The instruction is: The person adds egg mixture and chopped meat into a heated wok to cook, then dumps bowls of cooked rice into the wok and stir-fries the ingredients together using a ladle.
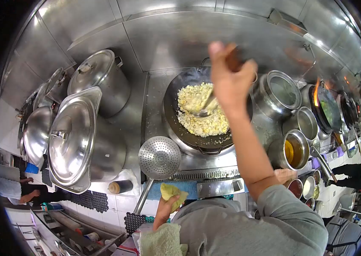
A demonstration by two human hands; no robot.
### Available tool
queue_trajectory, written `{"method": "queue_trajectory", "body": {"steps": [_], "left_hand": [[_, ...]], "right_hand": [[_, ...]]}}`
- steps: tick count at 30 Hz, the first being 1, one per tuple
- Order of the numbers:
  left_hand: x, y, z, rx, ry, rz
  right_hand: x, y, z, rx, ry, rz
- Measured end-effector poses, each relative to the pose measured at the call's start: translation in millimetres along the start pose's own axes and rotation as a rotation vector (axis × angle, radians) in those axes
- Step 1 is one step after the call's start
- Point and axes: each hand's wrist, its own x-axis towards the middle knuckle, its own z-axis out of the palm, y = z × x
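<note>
My right hand [230, 81], blurred by motion, is wrapped round the wooden handle of a ladle [206, 109] above the wok. The metal head of the ladle sits in pale rice [204, 126] mixed with yellow bits of egg, and its exact shape is smeared. A dark wok [172, 115] holds the rice on the stove. Low in the view, near my body, my left hand [165, 209] grips a yellow cloth [175, 195]. Just left of the wok lies a perforated strainer [160, 157], its handle pointing toward me.
Tall lidded pots [108, 141] stand at left. To the wok's right are a steel pot [280, 91], a pot of amber liquid [295, 149] and another wok [327, 106] beside a flame. A dark-capped bottle [120, 186] is at the front left. Other people stand at both sides.
</note>
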Motion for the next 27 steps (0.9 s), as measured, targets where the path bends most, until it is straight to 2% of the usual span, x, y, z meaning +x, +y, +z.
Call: {"method": "queue_trajectory", "body": {"steps": [1, 3, 5, 7, 9, 10, 12, 13, 15, 18, 21, 23, 25, 27], "left_hand": [[2, 1, 0, 0.009, 0.001, 0.012], [7, 5, -4, 0.041, 0.021, 0.051], [-10, 3, -14, 0.054, 0.038, 0.050], [-2, 18, -6, 0.010, 0.015, 0.103], [2, 9, -12, 0.019, 0.049, 0.068], [5, 6, -14, 0.020, 0.069, 0.067], [14, 5, -13, 0.035, 0.077, 0.073], [17, 5, -15, 0.052, 0.070, 0.070], [20, 6, -12, 0.060, 0.090, 0.092], [28, 17, -6, 0.063, 0.109, 0.126], [21, 13, -13, 0.078, 0.103, 0.090], [24, 16, -9, 0.088, 0.099, 0.097], [28, 19, -4, 0.085, 0.097, 0.116], [27, 20, -2, 0.092, 0.107, 0.135]], "right_hand": [[-14, 28, 6, -0.045, 0.020, -0.026], [-19, 58, -4, -0.002, -0.080, -0.020], [-21, 26, -14, -0.039, -0.071, 0.026], [-7, -12, -14, -0.041, -0.024, -0.047], [-12, -48, -22, 0.087, -0.068, 0.030], [-24, -48, -22, 0.055, -0.046, 0.064], [-49, -33, -18, -0.013, -0.005, 0.114], [-61, -3, -20, -0.108, -0.060, -0.009], [-58, 20, -18, -0.043, -0.119, -0.029], [-33, -15, -25, 0.042, -0.046, 0.034], [-29, -68, -31, 0.123, -0.090, 0.062], [-47, -51, -33, 0.061, -0.051, 0.062], [-67, 1, -34, -0.029, -0.094, 0.020], [-63, 26, -43, -0.065, -0.098, -0.067]]}}
